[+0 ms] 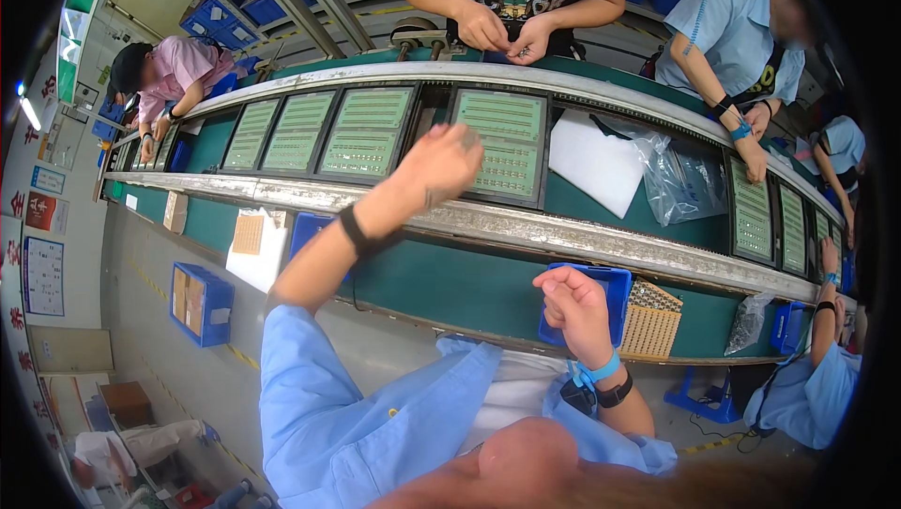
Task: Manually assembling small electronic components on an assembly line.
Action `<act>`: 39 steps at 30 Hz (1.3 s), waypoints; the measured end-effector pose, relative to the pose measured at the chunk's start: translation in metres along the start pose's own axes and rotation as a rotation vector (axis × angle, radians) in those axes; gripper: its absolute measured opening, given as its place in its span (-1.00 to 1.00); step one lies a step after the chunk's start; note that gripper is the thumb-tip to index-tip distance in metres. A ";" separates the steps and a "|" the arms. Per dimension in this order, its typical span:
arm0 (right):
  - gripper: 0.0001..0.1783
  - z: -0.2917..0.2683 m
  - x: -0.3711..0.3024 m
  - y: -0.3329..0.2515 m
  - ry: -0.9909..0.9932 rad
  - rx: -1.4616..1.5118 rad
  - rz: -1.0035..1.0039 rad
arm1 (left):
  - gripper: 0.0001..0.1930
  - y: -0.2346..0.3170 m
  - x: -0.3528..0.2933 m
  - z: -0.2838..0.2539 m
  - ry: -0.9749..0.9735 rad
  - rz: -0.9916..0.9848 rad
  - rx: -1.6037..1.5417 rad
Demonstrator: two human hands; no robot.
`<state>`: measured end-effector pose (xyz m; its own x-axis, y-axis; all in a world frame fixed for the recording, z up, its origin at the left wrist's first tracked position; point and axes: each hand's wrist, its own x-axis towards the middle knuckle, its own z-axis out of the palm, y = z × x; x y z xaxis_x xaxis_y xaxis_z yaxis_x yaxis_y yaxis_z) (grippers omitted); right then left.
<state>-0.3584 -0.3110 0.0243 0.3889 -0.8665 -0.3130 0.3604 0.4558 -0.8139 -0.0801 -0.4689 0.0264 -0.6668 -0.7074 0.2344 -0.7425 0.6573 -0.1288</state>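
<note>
My left hand is stretched over the conveyor at the left edge of a green circuit board panel in a dark frame. It is slightly blurred, its fingers curled in; whatever they hold is hidden. My right hand is raised above a blue bin at the near side of the line. Its fingers are bent and pressed together, and I cannot make out anything between them. Beside that bin is a tan tray with rows of small parts.
More framed green panels line the conveyor on the left, others on the right. White foam and a clear plastic bag lie between them. A metal rail runs along the near side. Across the line, a person's hands hold small parts.
</note>
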 end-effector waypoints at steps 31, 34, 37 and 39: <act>-0.81 0.002 0.000 0.015 0.039 -0.242 -0.097 | -0.91 -0.011 -0.022 0.001 0.247 -0.121 -0.354; -0.82 0.000 0.000 0.018 0.025 -0.255 -0.092 | -0.93 -0.030 -0.019 0.017 0.078 -0.176 -0.384; -0.82 0.001 -0.001 0.017 0.023 -0.261 -0.083 | -0.94 -0.036 -0.016 0.028 0.098 -0.137 -0.379; -0.82 -0.001 -0.002 0.015 0.022 -0.257 -0.071 | -0.94 -0.035 -0.012 0.031 0.107 -0.116 -0.381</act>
<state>-0.3543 -0.3024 0.0122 0.3507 -0.9000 -0.2589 0.1579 0.3293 -0.9309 -0.0479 -0.4920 -0.0013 -0.5545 -0.7647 0.3283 -0.7228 0.6380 0.2653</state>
